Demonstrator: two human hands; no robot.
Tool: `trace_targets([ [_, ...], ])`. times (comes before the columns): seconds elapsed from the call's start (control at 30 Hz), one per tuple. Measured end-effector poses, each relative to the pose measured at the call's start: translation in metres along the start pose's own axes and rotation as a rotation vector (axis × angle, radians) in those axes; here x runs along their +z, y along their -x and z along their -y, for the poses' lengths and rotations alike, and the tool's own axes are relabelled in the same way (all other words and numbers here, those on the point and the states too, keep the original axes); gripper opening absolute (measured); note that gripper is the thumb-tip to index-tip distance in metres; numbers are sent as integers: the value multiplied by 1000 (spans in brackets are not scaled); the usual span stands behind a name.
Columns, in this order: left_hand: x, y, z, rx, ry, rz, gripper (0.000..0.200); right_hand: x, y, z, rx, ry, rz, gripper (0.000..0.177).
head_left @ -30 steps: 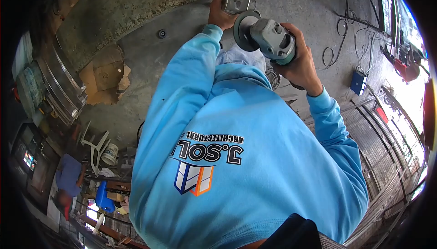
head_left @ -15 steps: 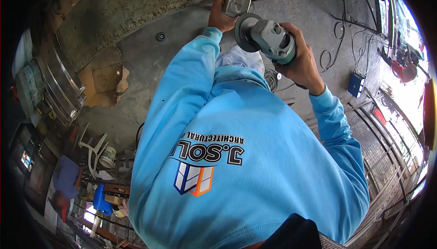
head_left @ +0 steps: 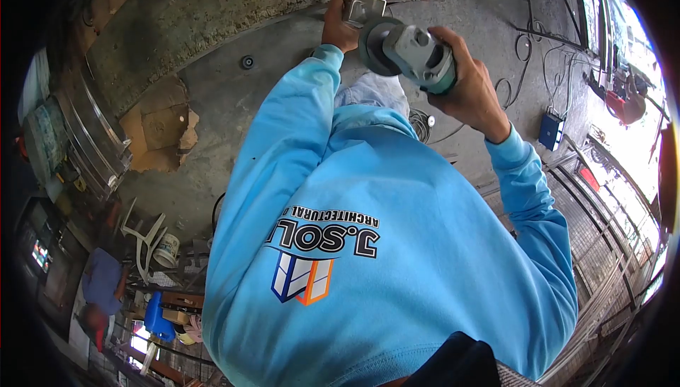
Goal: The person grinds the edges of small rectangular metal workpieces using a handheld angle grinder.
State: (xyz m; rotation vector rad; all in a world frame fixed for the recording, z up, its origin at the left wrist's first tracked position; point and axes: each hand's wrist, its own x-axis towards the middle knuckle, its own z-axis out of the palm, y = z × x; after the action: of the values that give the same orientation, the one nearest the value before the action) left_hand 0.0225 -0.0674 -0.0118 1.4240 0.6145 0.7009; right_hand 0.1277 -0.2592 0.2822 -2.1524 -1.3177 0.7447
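In the head view, our left hand (head_left: pixel 334 27) is closed around a small metal piece (head_left: pixel 364 9), held out over the concrete floor (head_left: pixel 283 82). Our right hand (head_left: pixel 467 82) wraps the grinder (head_left: pixel 418 50), with its disc (head_left: pixel 373 46) just beside the piece. We think it best to grip firmly, touch the edge lightly and keep the fingers clear. Both arms reach forward, with the elbows bent.

Torn brown cardboard sheet (head_left: pixel 161 132) lies on grey concrete floor (head_left: pixel 283 97). Small black disc (head_left: pixel 247 62) nearby. Blue rectangular box (head_left: pixel 550 131) at right.
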Motion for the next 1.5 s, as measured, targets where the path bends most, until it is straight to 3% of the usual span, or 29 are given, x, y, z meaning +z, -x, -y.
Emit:
trace_targets([
  [0.2,2,-3,-7,130,-164,37,90,-5,-18,-2,9,25,-85,92],
  [0.3,4,-9,0,47,-123,45,88,-1,-5,4,-3,-3,-37,94],
  [0.43,4,2,-21,84,-98,56,90,3,22,11,88,-73,8,96],
  [0.53,4,7,-29,134,-354,5,82,4,40,9,156,-90,-91,95],
  [0.6,3,11,-18,448,-413,-112,89,6,49,4,199,-134,-118,95],
  [0.77,10,11,-20,394,-283,-157,84,18,62,-7,239,-152,-247,95],
  [0.83,14,7,-21,295,0,-50,81,25,64,-6,244,-195,-253,95],
  [1.0,23,12,-23,328,-206,-130,81,42,60,3,196,-242,-278,96],
  [1.23,30,9,9,378,-68,-200,87,54,49,9,179,-270,-183,99],
  [1.4,27,9,12,376,-43,-208,88,55,37,1,153,-190,-238,100],
  [1.5,33,14,-16,227,65,-261,85,50,30,-2,177,-152,-300,100],
])
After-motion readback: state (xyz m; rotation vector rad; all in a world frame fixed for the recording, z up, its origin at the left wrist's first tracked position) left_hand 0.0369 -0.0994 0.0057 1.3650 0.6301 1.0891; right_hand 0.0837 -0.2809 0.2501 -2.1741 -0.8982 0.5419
